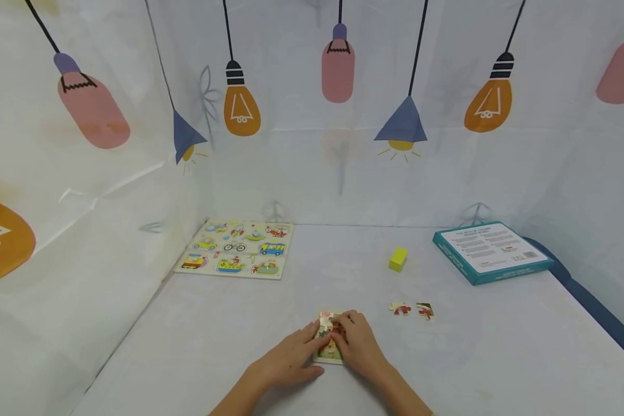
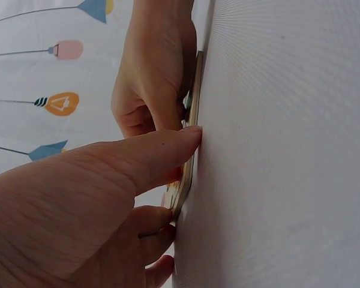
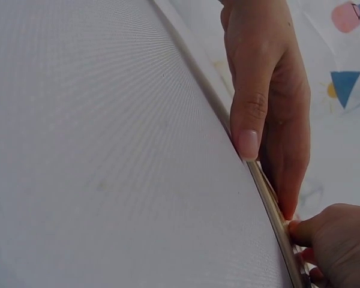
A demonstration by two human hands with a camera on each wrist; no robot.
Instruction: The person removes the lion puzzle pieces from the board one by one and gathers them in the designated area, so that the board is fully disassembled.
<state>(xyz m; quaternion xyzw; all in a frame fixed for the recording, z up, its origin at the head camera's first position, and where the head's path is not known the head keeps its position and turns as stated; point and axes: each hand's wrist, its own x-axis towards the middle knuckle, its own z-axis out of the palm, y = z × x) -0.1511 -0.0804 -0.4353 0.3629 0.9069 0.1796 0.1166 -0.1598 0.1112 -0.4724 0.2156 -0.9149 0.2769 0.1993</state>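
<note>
A small jigsaw puzzle board [image 1: 329, 353] lies flat on the white table in front of me, with colourful pieces in it. My left hand [image 1: 290, 357] rests along its left side, index finger reaching over the picture and thumb near the close edge. In the left wrist view, the left thumb [image 2: 162, 150] touches the board's side. My right hand [image 1: 363, 345] is over the board's right part, thumb and fingers bent together around a puzzle piece [image 1: 336, 329], partly hidden by the fingers. Two loose puzzle pieces, one red and cream [image 1: 400, 309] and one darker [image 1: 425, 311], lie to the right.
A yellow block [image 1: 398, 259] stands farther back. A teal box [image 1: 494, 254] with a white label lies at the back right. At the back left is a vehicle picture board [image 1: 234, 249]. A sheet printed with lamps [image 1: 312, 167] hangs around the table.
</note>
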